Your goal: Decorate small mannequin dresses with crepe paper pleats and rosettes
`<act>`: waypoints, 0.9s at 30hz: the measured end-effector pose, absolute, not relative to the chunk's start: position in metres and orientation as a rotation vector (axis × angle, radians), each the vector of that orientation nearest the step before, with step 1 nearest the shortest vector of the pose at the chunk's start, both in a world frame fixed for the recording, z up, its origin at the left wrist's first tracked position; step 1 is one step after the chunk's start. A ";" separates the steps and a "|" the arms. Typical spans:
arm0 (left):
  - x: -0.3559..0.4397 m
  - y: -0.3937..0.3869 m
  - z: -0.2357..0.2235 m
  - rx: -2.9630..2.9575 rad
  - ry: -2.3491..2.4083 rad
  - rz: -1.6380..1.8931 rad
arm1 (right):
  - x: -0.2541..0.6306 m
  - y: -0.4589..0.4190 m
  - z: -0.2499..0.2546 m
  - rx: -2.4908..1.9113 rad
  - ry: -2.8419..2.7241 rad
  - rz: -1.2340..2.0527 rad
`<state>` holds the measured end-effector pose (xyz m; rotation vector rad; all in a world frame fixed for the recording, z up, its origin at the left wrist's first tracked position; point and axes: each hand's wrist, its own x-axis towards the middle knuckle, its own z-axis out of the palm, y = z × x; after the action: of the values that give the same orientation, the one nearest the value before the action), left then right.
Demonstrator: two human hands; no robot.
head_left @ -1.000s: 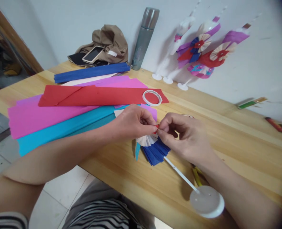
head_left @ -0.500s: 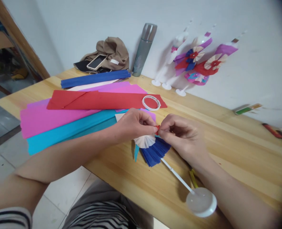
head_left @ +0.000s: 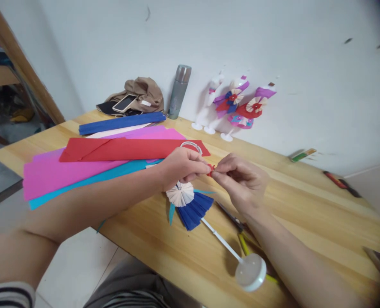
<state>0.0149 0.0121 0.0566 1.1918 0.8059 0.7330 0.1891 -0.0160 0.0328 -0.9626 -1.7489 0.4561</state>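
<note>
A small red paper piece (head_left: 211, 170) is pinched between both hands, above the table. The thumb and fingers of my left hand (head_left: 187, 166) grip its left side; those of my right hand (head_left: 233, 177) grip its right side. Just below my left hand lies a small stand figure, with a pleated cream paper rosette (head_left: 180, 195), a pleated blue paper skirt (head_left: 194, 210) and turquoise strips. Its white rod runs to a round white base (head_left: 250, 272). Scissors (head_left: 235, 220) with yellow handles lie beneath my right forearm, partly hidden.
Folded crepe paper in red (head_left: 138, 149), pink (head_left: 64, 175) and turquoise (head_left: 90, 188) lies left, a tape roll (head_left: 191, 147) on the red. Behind stand a flask (head_left: 179, 92) and several dressed figures (head_left: 233, 100). A cap with a phone (head_left: 125, 103) is at back left, a cutter (head_left: 340, 183) at right.
The view has shifted, so the wall items sit lower. My hands have come away from the stand figure with the red paper piece, uncovering more of the cream rosette and the scissors.
</note>
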 end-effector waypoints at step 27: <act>0.029 0.037 0.034 1.565 0.724 0.871 | 0.214 0.003 0.056 -1.224 -1.705 1.054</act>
<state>0.0288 0.0367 0.0340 1.5649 0.7238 0.8709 0.2136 0.0027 0.0561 -1.2237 -1.7046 1.0536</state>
